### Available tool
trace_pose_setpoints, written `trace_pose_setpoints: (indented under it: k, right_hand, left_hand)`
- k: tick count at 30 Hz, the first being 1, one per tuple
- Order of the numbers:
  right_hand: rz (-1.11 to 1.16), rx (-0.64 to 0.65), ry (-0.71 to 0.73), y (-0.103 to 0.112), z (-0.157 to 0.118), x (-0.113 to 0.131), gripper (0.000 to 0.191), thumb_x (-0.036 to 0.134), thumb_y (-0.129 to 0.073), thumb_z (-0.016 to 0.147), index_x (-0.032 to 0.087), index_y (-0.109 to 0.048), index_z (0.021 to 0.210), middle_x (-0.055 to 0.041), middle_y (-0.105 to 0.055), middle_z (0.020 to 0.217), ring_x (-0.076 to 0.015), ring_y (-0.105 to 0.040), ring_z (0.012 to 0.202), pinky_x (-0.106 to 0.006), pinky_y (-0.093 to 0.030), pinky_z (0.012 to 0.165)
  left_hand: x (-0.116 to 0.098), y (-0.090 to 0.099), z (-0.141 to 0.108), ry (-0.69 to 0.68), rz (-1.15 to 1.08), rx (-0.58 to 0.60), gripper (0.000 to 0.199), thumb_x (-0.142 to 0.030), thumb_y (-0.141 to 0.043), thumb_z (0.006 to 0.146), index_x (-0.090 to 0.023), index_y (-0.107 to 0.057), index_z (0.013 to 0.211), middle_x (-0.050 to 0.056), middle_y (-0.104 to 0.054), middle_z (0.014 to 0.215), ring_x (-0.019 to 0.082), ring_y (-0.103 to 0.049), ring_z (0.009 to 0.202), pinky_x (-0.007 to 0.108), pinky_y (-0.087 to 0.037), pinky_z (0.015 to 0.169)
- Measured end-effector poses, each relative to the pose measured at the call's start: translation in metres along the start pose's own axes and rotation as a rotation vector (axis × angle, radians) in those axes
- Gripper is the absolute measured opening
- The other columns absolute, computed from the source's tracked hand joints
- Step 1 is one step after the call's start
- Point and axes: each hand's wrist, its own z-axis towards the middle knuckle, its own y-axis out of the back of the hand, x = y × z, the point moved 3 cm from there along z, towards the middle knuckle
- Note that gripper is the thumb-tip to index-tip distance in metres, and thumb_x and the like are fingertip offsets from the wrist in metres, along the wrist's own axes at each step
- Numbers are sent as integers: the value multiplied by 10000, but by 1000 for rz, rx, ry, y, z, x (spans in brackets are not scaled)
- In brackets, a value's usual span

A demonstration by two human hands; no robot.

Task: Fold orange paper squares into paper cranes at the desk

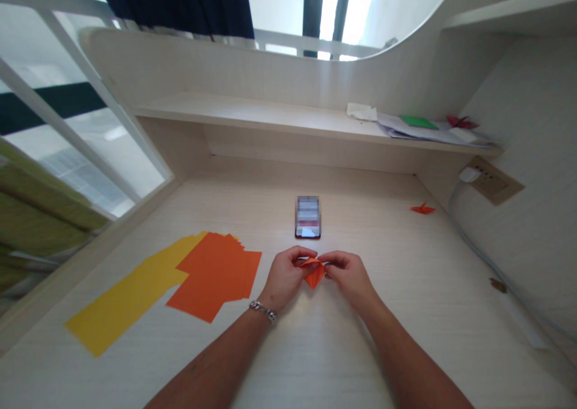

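Note:
A small folded piece of orange paper (314, 276) is held between my two hands, its pointed end toward me. My left hand (287, 275) pinches its left side between thumb and fingers. On the right side, my right hand (349, 274) grips the paper's upper edge with thumb and fingertips. Just beyond the hands a phone (308, 215) lies on the desk with its screen lit. Overlapping orange sheets (216, 280) lie left of my left hand, partly over a spread row of yellow sheets (126, 301).
A small orange folded figure (422, 208) sits at the desk's right rear, near a cable (480, 254) plugged into a wall socket (496, 182). The shelf (270, 116) above holds papers (433, 134), a green piece (418, 122) and a red folded figure (461, 122).

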Motion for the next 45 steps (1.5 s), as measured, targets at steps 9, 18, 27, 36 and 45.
trace_pose_setpoints:
  k: [9,18,27,36,45]
  right_hand:
    - [131,12,-29,-6,-2,-1,165,236,-639,683,172,-716,814,-49,-710,772,-189,-645,693,-296,-524,619]
    - [249,71,-82,-7,-2,-2,287,356,-737,653,168,-721,870,-66,-714,821,-175,-635,699,-279,-514,614]
    - [140,48,-8,-4,1,-6,283,336,-744,652,158,-731,872,-76,-723,785,-184,-640,657,-296,-524,601]
    - [74,35,42,-1,-1,4,255,315,-735,656,152,-737,852,-95,-734,847,-229,-671,763,-353,-533,728]
    - [-181,-12,182,-3,-7,11,180,274,-634,759,190,-729,887,-71,-724,886,-218,-662,796,-334,-522,751]
  left_hand:
    - [0,2,1,6,-39,-32,231,-233,-733,664,-125,-672,859,99,-702,894,211,-664,807,342,-539,754]
    - [-1,3,1,-11,-36,-48,220,-212,-726,662,-127,-676,859,97,-705,888,210,-662,808,335,-534,749]
    - [-10,2,-3,-9,-16,-5,238,-200,-726,658,-129,-675,880,85,-706,896,202,-666,817,306,-540,738]
    - [-9,-1,-3,-63,20,37,243,-247,-713,685,-137,-679,898,109,-697,955,216,-657,867,332,-534,774]
    - [-10,-1,-4,-113,65,27,185,-192,-638,732,-156,-692,906,78,-706,926,202,-658,863,323,-518,799]
